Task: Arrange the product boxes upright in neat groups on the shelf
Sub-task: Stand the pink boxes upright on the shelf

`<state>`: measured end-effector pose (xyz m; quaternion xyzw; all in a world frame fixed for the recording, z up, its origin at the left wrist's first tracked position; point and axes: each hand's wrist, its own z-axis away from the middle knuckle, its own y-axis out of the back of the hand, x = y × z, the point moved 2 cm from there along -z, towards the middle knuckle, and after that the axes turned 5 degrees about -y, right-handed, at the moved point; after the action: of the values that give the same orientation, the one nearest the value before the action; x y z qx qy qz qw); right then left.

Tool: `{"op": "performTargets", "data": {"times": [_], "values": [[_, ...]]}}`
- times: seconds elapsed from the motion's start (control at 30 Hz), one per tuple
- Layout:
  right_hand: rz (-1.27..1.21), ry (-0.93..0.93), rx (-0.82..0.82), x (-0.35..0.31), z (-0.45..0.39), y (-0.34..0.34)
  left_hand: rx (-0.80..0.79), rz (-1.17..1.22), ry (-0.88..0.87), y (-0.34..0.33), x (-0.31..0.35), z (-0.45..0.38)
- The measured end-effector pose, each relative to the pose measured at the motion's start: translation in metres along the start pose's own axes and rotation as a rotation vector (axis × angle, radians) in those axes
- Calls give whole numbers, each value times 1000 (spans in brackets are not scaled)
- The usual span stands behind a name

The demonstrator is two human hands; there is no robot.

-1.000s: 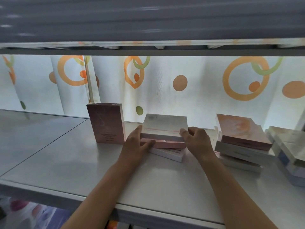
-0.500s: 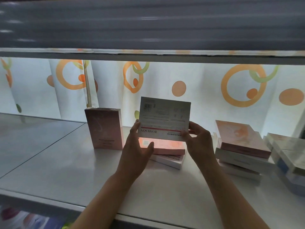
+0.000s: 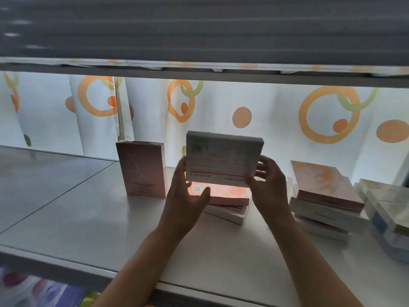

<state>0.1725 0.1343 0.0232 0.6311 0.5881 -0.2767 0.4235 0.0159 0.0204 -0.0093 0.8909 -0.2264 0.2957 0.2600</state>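
Note:
A white box [image 3: 223, 158] with upside-down lettering is held in the air above the shelf, its printed back facing me. My left hand [image 3: 184, 200] grips its left edge and my right hand [image 3: 269, 185] grips its right lower corner. Right beneath it lie a flat pink box [image 3: 228, 192] and a white box [image 3: 230, 212] under that one. One pink box [image 3: 142, 168] stands upright to the left of my hands.
The grey shelf [image 3: 88, 218] has a front edge near me and a seam running diagonally on the left. Stacks of flat boxes [image 3: 325, 196] and further boxes [image 3: 389, 209] lie at the right. An upper shelf [image 3: 199, 41] hangs low overhead. A patterned curtain [image 3: 276, 120] closes the back.
Both hands lifted the white box off the small pile and tipped it up on edge; it now sits slightly higher and tilted than half a second ago.

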Motion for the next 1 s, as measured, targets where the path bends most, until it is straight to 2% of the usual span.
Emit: {"op": "performTargets", "data": {"times": [0.07, 0.17, 0.27, 0.33, 0.47, 0.57, 0.63, 0.83, 1.0], "values": [[-3, 54, 50, 2, 1, 1, -1, 74, -8, -1, 2, 1], [78, 194, 163, 5, 4, 2, -30, 193, 69, -5, 13, 5], [102, 214, 226, 11, 2, 4, -81, 297, 165, -7, 18, 6], [108, 212, 234, 12, 2, 5, -56, 375, 199, -7, 15, 5], [57, 172, 152, 8, 3, 2, 37, 322, 178, -6, 7, 2], [-87, 92, -12, 4, 0, 1, 36, 290, 137, -5, 7, 1], [-137, 81, -46, 2, -2, 4, 27, 289, 114, -5, 6, 1], [-81, -4, -139, -4, -1, 7, 42, 330, 135, -3, 5, -1], [-81, -120, -300, -16, 5, 9, 62, 260, 103, -4, 8, 1]]}}
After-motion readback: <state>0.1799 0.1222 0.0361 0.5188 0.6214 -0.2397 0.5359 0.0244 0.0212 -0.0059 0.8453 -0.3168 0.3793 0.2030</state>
